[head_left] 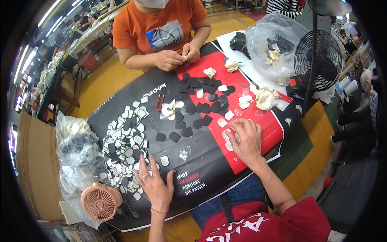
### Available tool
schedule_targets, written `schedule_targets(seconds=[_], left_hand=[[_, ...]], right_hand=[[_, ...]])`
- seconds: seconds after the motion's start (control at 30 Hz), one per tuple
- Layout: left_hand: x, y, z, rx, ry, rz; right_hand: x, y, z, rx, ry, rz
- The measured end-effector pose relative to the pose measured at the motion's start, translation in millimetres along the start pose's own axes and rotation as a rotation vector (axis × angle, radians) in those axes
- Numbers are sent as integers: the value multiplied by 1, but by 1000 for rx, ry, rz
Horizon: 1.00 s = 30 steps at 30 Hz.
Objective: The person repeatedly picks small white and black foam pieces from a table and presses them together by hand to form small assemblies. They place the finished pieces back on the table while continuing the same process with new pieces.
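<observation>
My left hand [156, 188] is spread with its fingers apart at the right edge of a heap of small white and black arch-shaped pads [128, 142]. Its fingertips touch or hover over the nearest pads; I cannot tell which. My right hand [246, 142] is bent down over a short row of off-white pads [229, 144] on the red part of the sheet, fingers apart, nothing visibly gripped. A single pad [164, 160] lies just beyond my left fingers. Black pads [186, 132] are scattered between both hands, towards the far side.
Opposite, a co-worker's hands [177, 59] hold a small white piece. Red snips [161, 100] lie mid-sheet near cream scraps [172, 109]. A pink fan [100, 201] and plastic bags [78, 149] stand left. A black fan [317, 58] and another bag [274, 44] are far right.
</observation>
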State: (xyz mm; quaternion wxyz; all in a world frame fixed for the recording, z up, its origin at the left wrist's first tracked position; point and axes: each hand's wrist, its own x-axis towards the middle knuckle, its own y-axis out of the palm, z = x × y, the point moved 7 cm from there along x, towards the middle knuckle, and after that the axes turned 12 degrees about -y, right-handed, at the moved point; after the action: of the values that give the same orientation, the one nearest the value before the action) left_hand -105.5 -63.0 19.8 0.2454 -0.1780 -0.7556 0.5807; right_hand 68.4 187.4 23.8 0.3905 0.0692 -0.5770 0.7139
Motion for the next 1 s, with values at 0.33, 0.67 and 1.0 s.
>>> schedule_targets(seconds=[0.33,0.67,1.0], left_hand=[[-25,8,-79,-312,182,136],[1,14,-95,-1191,-88,377],[-18,-30,-106,-530,582,-84]], right_hand=[[27,17,-21,22,-72,15],[-17,18,28,1378,488,380],[-37,25,43,1616,503,637]])
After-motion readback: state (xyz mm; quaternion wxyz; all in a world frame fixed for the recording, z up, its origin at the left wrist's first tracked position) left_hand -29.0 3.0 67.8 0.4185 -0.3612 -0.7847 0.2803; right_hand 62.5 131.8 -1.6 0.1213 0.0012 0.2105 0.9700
